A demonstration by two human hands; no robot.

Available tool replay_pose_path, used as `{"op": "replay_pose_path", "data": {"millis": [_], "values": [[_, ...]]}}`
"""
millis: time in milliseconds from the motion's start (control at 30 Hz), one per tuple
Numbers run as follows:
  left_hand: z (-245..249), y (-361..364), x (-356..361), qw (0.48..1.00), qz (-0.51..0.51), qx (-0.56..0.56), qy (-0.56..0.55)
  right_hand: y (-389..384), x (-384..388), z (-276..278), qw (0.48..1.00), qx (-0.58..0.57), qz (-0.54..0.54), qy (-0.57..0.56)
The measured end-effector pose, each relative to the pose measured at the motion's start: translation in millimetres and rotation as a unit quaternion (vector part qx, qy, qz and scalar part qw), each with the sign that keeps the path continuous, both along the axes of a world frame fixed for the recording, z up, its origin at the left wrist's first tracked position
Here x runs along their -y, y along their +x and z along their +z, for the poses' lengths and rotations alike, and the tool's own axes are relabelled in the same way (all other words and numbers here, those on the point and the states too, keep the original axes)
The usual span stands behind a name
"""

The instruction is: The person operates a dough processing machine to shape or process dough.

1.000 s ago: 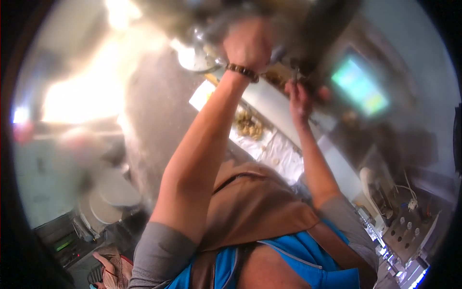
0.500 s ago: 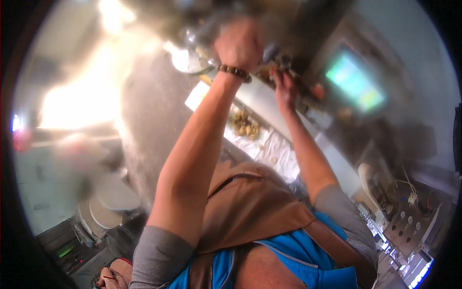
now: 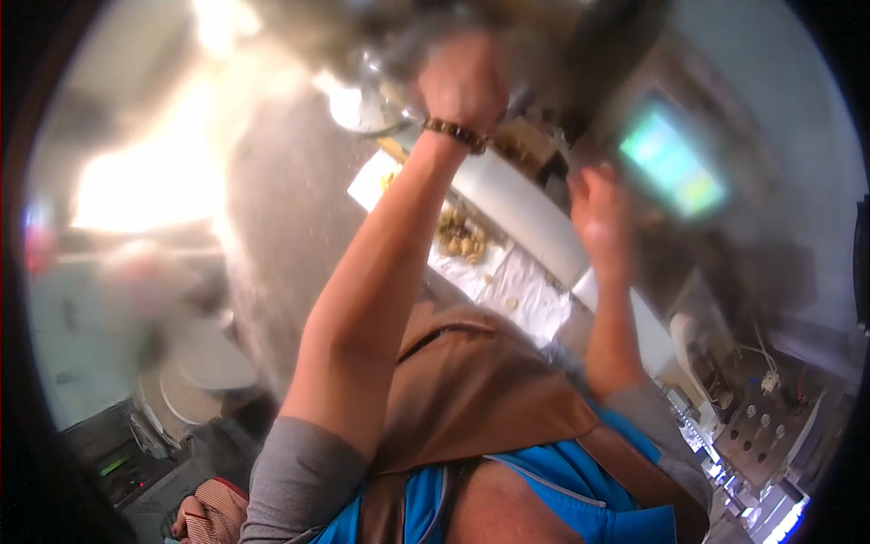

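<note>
My left hand (image 3: 462, 83), with a beaded bracelet (image 3: 456, 133) at the wrist, is raised at the top centre. It is closed like a fist; what it grips is blurred and I cannot make it out. Off to the right, my right hand (image 3: 600, 207) is held up with its fingers apart and nothing visible in it. Between my forearms lies a pile of small yellowish-brown pieces (image 3: 460, 238) near a crumpled white sheet (image 3: 518, 288). A long white surface (image 3: 521, 213) runs diagonally beside them.
A glowing green screen (image 3: 672, 161) is at the upper right. Round pale lids or plates (image 3: 213, 355) stand at the lower left. At the lower right, a panel with several round knobs (image 3: 757, 431) sits near white cables. Bright glare covers the upper left.
My right hand has moved right and slightly down, away from my left hand. My left hand has shifted slightly right and remains closed.
</note>
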State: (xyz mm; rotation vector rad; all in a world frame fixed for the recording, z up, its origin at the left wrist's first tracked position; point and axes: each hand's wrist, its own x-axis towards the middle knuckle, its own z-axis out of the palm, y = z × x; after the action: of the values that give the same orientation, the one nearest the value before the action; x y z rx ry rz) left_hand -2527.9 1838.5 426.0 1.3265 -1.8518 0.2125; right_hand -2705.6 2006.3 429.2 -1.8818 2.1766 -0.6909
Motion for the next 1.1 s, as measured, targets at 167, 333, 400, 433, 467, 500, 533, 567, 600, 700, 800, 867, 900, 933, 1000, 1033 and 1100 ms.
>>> {"op": "replay_pose_path", "data": {"millis": [167, 333, 400, 433, 467, 500, 533, 567, 600, 700, 800, 867, 900, 933, 1000, 1033, 1100], "values": [[1, 3, -2, 1.000, -0.002, 0.010, -0.002, -8, 21, -113, 0.963, 0.258, 0.038, -0.063], [3, 2, -3, 0.999, 0.006, 0.026, 0.018, 13, 48, -135, 0.925, 0.371, -0.026, -0.078], [2, 2, -2, 1.000, 0.007, 0.024, 0.016, 22, 60, -150, 0.922, 0.374, -0.031, -0.097], [2, 2, -2, 1.000, 0.007, 0.024, 0.016, 27, 67, -156, 0.906, 0.406, -0.022, -0.116], [2, 1, -2, 1.000, 0.008, 0.024, 0.012, 32, 71, -157, 0.889, 0.438, -0.013, -0.136], [2, 1, -2, 1.000, 0.010, 0.023, 0.008, 37, 74, -157, 0.889, 0.438, -0.013, -0.136], [2, 1, -1, 1.000, 0.009, 0.023, 0.007, 42, 78, -158, 0.874, 0.462, -0.013, -0.150], [0, 2, 0, 1.000, 0.006, 0.018, -0.002, 45, 79, -158, 0.858, 0.486, -0.012, -0.164], [0, 2, 0, 1.000, 0.002, 0.014, -0.011, 45, 79, -158, 0.858, 0.486, -0.012, -0.164], [0, 3, 0, 1.000, -0.002, 0.002, -0.003, 39, 73, -152, 0.874, 0.460, -0.007, -0.158], [1, 4, 1, 0.998, 0.000, 0.020, 0.055, 22, 39, -113, 0.985, 0.073, -0.037, -0.149], [3, 4, 0, 0.998, 0.007, 0.027, 0.060, 10, 21, -55, 0.989, -0.084, -0.024, -0.121], [5, 4, -3, 0.997, 0.007, 0.037, 0.067, 4, 14, -28, 0.994, -0.105, -0.020, -0.038], [10, 3, -7, 0.996, 0.012, 0.042, 0.083, 0, 6, -9, 0.994, -0.105, -0.022, -0.033], [10, 3, -8, 0.996, 0.011, 0.037, 0.083, -3, 2, 15, 0.984, -0.116, -0.009, -0.136], [11, 3, -7, 0.996, 0.011, 0.032, 0.080, -3, 1, 23, 0.978, -0.121, -0.005, -0.171], [9, 3, -5, 0.997, 0.008, 0.027, 0.066, -1, 5, 32, 0.994, 0.102, -0.050, -0.003]]}}
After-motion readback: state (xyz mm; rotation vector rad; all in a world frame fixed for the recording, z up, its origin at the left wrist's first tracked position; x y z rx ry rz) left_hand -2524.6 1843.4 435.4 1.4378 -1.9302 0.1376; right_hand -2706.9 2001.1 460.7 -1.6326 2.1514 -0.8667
